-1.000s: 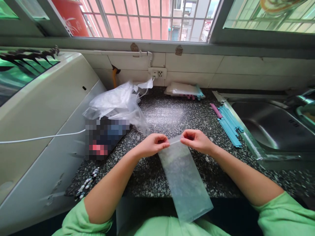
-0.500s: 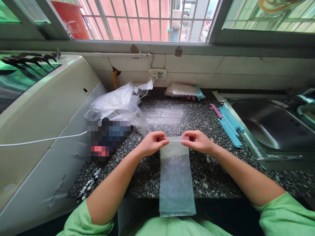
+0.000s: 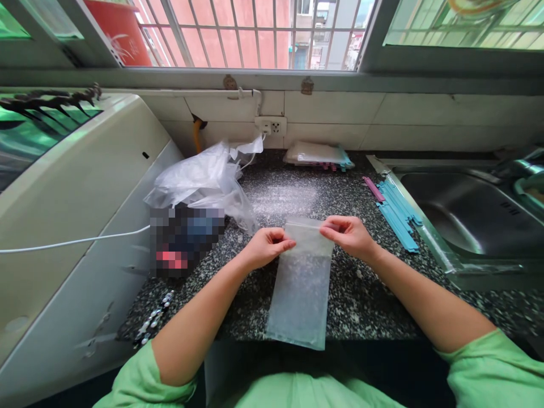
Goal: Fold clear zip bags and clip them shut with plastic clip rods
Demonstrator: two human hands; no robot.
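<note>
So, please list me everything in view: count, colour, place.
Clear pouch: one, translucent, at the hands
Strips: several, light blue, beside sink
Short strip: one, pink, beside these
Packet: one, whitish, by wall
Crumpled plastic: one, whitish, counter's left
Blurred item: one, dark, left
Beads: several, silvery, counter's front left
Cable: one, white, far left
Appliance: one, cream, left
Countertop: one, speckled black, centre
Sink: one, steel grey, right
Outlet: one, white, wall
Pipe: one, yellow, wall
Pot: one, red, behind window
Window bars: many, grey, top
Sleeves: two, green, bottom corners
Left hand: one, bare, pouch's left
Right hand: one, bare, pouch's upper right
</note>
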